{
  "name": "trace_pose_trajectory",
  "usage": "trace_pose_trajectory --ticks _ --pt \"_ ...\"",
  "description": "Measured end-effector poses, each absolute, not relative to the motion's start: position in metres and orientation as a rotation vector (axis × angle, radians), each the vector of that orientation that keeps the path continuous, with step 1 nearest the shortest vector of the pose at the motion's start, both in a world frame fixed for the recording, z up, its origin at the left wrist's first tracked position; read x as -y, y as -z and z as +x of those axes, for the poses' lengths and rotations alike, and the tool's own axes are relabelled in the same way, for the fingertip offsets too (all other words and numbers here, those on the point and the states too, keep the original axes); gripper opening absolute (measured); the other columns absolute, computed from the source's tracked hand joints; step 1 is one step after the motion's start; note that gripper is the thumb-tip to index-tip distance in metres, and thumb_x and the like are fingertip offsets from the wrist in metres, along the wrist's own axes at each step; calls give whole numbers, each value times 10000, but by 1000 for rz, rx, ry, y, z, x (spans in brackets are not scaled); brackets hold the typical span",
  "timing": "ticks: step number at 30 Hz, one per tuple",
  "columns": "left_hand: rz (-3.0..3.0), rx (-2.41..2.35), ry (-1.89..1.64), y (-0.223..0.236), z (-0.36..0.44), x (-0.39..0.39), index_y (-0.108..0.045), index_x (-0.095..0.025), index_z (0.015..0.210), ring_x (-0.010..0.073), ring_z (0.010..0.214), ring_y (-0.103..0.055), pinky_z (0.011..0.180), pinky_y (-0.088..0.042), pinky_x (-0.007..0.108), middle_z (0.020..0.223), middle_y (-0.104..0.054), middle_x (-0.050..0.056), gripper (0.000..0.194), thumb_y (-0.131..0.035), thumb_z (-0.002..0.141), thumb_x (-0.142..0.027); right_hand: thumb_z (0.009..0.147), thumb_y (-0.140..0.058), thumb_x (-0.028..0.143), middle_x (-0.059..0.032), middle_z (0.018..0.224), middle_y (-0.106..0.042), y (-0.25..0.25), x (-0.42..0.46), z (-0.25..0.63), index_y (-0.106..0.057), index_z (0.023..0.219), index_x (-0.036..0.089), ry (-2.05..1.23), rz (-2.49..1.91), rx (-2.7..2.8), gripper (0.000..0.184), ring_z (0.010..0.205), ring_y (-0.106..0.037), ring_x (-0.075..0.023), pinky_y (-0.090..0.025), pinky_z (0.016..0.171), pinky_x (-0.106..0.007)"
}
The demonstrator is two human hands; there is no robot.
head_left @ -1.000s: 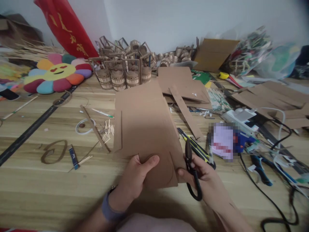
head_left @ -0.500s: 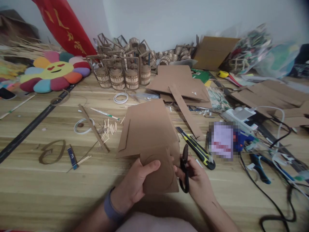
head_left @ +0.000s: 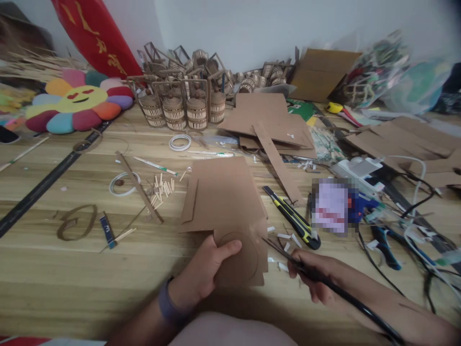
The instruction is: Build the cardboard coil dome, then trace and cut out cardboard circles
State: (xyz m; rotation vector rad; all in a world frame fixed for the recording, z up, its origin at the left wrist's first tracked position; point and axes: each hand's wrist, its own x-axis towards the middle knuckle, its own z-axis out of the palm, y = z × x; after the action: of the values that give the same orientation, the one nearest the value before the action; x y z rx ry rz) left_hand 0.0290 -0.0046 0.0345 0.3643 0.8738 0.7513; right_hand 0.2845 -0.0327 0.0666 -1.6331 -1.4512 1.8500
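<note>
My left hand (head_left: pixel 201 269) grips a brown cardboard piece (head_left: pixel 243 271) with a pencil-like circle drawn on it, the thumb pressed on top and the other fingers hidden beneath. Its right edge is notched. My right hand (head_left: pixel 329 263) is closed on black scissors (head_left: pixel 288 257), whose thin blades point left toward that edge; I cannot tell whether they touch it. The long dark handles run back along the forearm. A larger cardboard sheet (head_left: pixel 223 192) lies just beyond the piece, with a black-and-yellow utility knife (head_left: pixel 290 216) to its right.
Small woven baskets (head_left: pixel 175 113) crowd the back, near stacked cardboard (head_left: pixel 259 113) and a smiling flower cushion (head_left: pixel 84 101). Cut sticks (head_left: pixel 163 190) and tape rolls (head_left: pixel 180 142) are scattered leftward. At right lie a power strip (head_left: pixel 356 173), blue-handled pliers (head_left: pixel 385 247) and black cables.
The scissors swung from upright beside the cardboard to pointing left at its edge, as my right hand moved right. My left hand kept its hold, the piece now lying flatter.
</note>
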Motion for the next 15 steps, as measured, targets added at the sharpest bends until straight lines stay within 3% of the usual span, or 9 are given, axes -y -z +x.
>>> trace_pose_trajectory --ticks 3,6,11,15 --pt "369 -889 -768 -32 28 5 -705 -187 941 326 1110 -663 967 -494 439 1038 -764 96 385 -862 616 -322 752 -651 676 20 635 -467 -72 28 281 -680 841 209 -1835 -1551 1580 477 557 -397 -128 -419 464 -210" --pt "385 -916 -771 -29 28 5 -693 -187 960 326 1114 -660 954 -497 427 1053 -762 96 427 -874 601 -330 706 -579 808 5 645 -461 -79 24 276 -678 820 203 -1788 -1559 1613 624 542 -387 -126 -383 377 -184" --pt "427 -915 -751 -25 28 5 -682 -184 1070 325 1122 -655 909 -507 397 1077 -760 98 507 -863 620 -332 755 -577 767 -20 707 -501 -76 11 273 -707 862 195 -1885 -1539 1720 597 572 -454 -134 -370 345 -155" --pt "443 -930 -754 -25 26 4 -692 -183 1029 308 1041 -685 873 -512 382 1028 -771 91 463 -857 625 -338 789 -581 732 -21 739 -510 -73 3 273 -718 905 187 -1871 -1458 1790 575 553 -467 -117 -400 338 -146"
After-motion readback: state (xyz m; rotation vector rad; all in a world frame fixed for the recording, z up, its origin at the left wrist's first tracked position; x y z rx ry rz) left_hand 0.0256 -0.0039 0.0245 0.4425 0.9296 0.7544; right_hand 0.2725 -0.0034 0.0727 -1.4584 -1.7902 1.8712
